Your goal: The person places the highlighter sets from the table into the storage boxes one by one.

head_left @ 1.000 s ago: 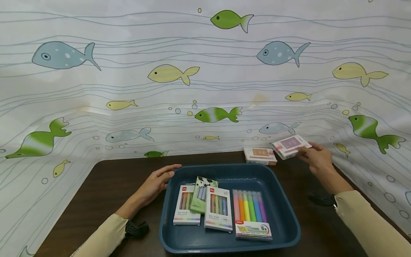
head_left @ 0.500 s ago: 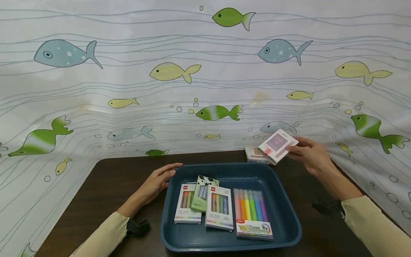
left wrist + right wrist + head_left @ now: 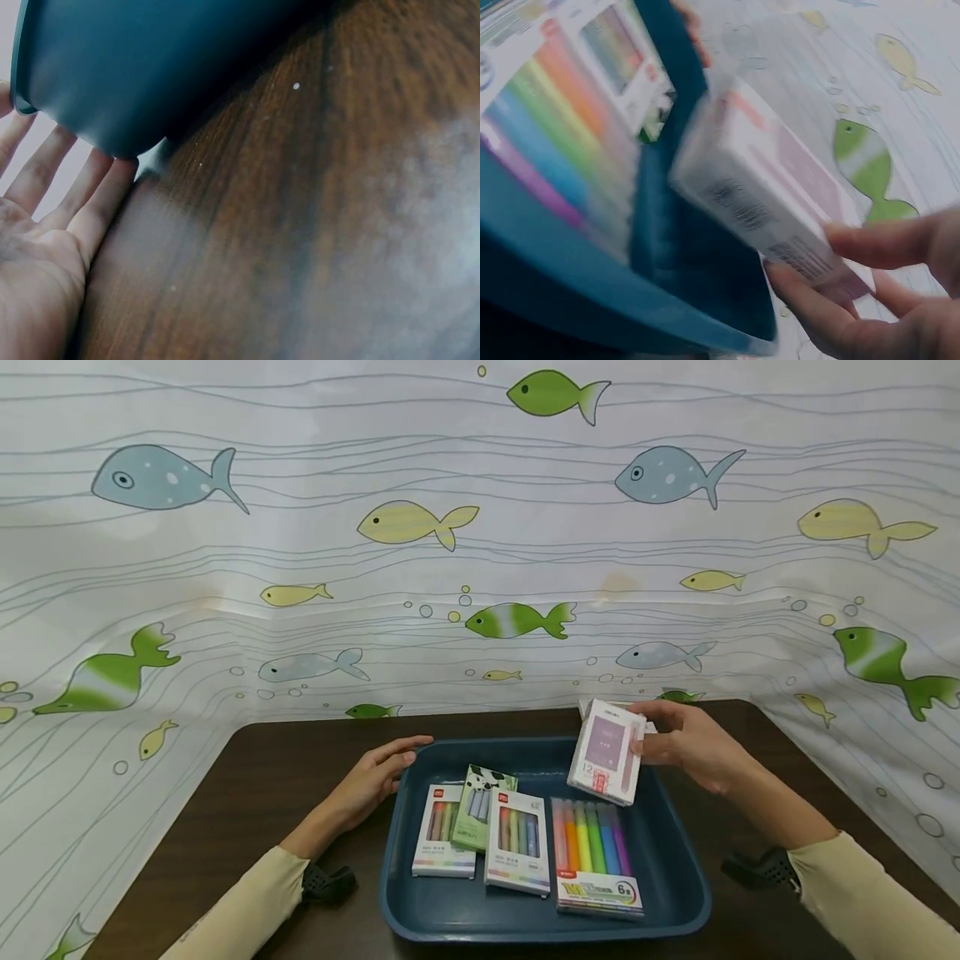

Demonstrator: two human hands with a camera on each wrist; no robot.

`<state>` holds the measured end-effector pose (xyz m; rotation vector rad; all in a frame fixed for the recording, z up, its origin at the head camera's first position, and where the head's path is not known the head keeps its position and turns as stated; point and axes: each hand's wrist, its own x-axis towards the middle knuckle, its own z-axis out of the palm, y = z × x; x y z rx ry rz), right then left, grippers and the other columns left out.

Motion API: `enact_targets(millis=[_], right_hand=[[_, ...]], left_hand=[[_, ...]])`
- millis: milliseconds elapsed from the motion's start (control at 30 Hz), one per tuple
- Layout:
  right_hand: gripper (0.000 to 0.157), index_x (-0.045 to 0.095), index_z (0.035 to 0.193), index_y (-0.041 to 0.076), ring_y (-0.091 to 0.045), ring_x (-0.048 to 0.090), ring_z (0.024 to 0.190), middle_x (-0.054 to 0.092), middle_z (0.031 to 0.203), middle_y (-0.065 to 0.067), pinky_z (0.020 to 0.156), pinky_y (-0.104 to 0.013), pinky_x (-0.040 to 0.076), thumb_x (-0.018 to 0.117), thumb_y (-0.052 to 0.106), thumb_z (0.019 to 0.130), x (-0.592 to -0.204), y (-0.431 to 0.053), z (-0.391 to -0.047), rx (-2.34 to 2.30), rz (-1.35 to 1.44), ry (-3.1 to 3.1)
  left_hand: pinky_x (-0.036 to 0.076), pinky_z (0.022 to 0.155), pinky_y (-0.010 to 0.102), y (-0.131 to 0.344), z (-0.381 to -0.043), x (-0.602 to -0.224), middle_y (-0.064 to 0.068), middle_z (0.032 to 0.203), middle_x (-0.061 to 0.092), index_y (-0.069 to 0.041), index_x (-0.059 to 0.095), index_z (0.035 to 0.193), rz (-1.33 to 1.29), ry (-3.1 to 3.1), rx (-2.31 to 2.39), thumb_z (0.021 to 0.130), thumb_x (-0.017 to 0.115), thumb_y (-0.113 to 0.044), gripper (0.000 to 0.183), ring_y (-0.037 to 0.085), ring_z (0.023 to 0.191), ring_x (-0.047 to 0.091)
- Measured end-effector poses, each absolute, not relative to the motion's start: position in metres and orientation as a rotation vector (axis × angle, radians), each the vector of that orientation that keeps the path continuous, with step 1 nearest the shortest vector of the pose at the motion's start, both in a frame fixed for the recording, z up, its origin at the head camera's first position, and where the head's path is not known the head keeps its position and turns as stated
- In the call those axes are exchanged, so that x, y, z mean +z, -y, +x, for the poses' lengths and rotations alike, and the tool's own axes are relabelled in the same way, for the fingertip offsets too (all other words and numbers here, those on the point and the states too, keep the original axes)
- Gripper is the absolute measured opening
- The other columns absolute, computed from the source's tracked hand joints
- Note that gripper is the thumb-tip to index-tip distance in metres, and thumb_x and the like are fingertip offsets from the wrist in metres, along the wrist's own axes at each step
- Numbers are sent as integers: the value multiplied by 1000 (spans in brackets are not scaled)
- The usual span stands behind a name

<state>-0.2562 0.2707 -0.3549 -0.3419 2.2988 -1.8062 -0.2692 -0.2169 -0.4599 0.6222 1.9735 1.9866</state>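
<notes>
My right hand (image 3: pixel 693 745) pinches a white box with a purple panel (image 3: pixel 606 752) between thumb and fingers, over the back right corner of the blue tray (image 3: pixel 693 893). In the right wrist view the box (image 3: pixel 757 202) is tilted and shows a barcode on its side. My left hand (image 3: pixel 375 781) touches the tray's back left corner. The left wrist view has its fingers (image 3: pixel 97 202) stretched out against the tray's outer wall (image 3: pixel 142 67). Inside the tray lie a pack of coloured highlighters (image 3: pixel 596 860), two white pen boxes (image 3: pixel 517 843) and a green panda box (image 3: pixel 480 806).
Behind the held box, another white box (image 3: pixel 650 727) stands on the dark wooden table (image 3: pixel 315 743), mostly hidden. A wall covering printed with fish (image 3: pixel 517 620) rises at the back and sides.
My right hand has carried the purple-panelled box leftward and toward me, from the table's back right to over the tray, turning it more upright. The left hand stays at the tray corner.
</notes>
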Motion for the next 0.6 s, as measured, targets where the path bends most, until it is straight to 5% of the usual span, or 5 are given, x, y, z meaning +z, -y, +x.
enact_targets(millis=[233, 600], right_hand=[[58, 51, 138, -5, -39, 65, 100, 57, 127, -27, 84, -45, 58, 79, 3, 87, -362, -252, -242, -1624, -444, -2332], [52, 52, 135, -2, -35, 67, 94, 60, 121, -23, 82, -55, 56, 76, 1, 90, -357, -233, -231, -1511, -473, -2307]], left_hand=[[52, 96, 48, 217, -271, -460, 15, 155, 42, -11, 46, 154, 641, -1960, 1996, 111, 48, -27, 46, 36, 129, 54], [52, 95, 48, 217, -271, -459, 14, 154, 42, -12, 47, 153, 620, -1955, 1997, 110, 49, -28, 46, 37, 128, 55]])
